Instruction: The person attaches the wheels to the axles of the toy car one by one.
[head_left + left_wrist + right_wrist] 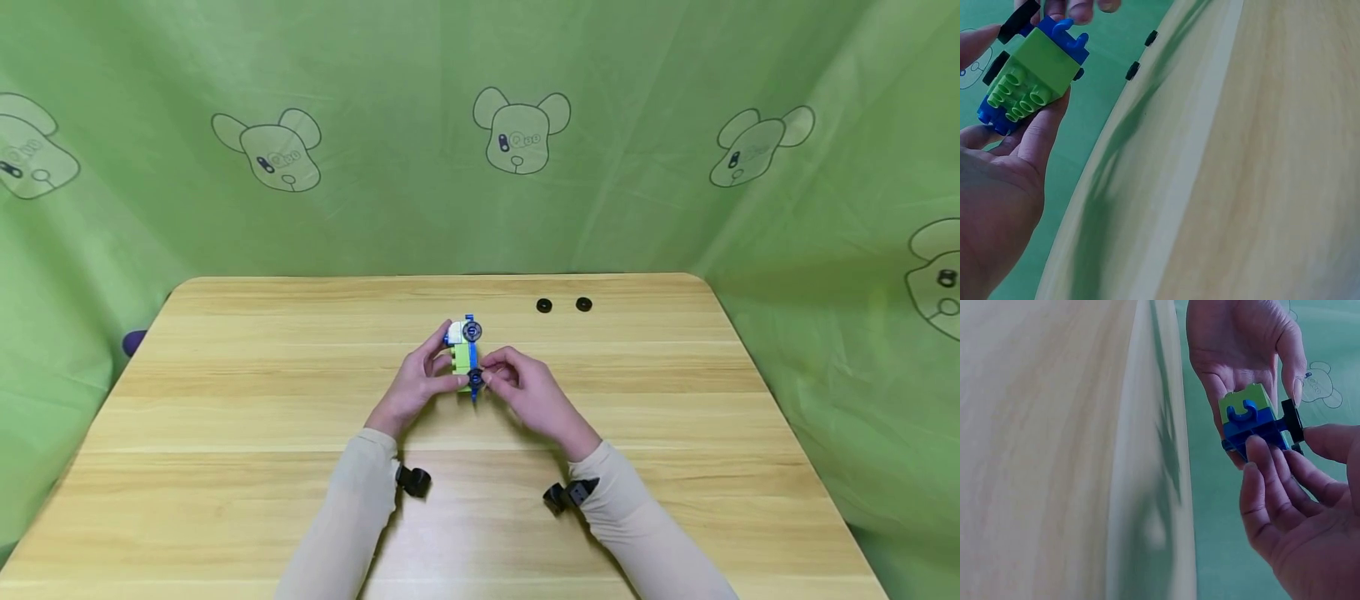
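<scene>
A toy block car (462,357) with a blue base, light green bricks and a white brick is held up on its side above the table. My left hand (411,382) grips it from the left, its thumb reaching a black wheel. From the other side, my right hand (531,390) has its thumb against that same near wheel (1293,420), while its fingers touch the blue base (1254,429) in the right wrist view. A second wheel (472,331) is on the car's far end. Green studs (1022,94) face the camera in the left wrist view.
Two loose black wheels (544,306) lie near the back edge of the wooden table (225,400). Green curtains (405,208) hang behind and at both sides. Something purple (133,342) shows beyond the left edge.
</scene>
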Tool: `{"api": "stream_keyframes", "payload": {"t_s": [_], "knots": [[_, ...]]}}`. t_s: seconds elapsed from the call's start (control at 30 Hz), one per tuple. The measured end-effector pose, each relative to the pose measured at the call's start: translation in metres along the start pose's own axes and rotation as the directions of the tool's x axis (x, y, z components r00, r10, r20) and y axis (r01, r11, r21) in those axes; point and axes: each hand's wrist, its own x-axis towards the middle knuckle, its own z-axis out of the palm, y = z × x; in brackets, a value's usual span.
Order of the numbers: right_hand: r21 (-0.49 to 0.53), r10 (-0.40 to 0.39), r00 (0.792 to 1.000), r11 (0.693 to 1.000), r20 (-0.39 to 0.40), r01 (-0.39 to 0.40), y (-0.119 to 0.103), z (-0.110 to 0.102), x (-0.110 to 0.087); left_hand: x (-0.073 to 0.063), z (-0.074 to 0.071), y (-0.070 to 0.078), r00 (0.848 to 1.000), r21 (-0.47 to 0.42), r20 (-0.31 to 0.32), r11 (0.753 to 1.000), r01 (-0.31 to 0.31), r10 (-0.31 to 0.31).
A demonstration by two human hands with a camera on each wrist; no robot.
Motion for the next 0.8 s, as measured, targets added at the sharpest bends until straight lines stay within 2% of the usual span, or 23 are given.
{"api": "stream_keyframes", "payload": {"t_s": [0.17,0.4,0.8], "knots": [[0.129,0.055,0.997,0.99,0.058,-0.062,0.0034,-0.0007,0.0012,0.0001,-0.0002,0.0002,1.0,0.007,-0.004,1.0,0.0,0.0],[0.253,0.066,0.991,0.963,0.117,-0.094,0.0084,-0.0011,0.0041,-0.0004,0.0006,0.0007,1.0,0.004,-0.002,1.0,0.012,-0.012],[0.29,0.073,0.989,0.951,0.128,-0.108,0.0065,-0.0001,0.0056,0.0002,0.0004,-0.001,1.0,-0.01,-0.009,1.0,0.011,-0.011]]}}
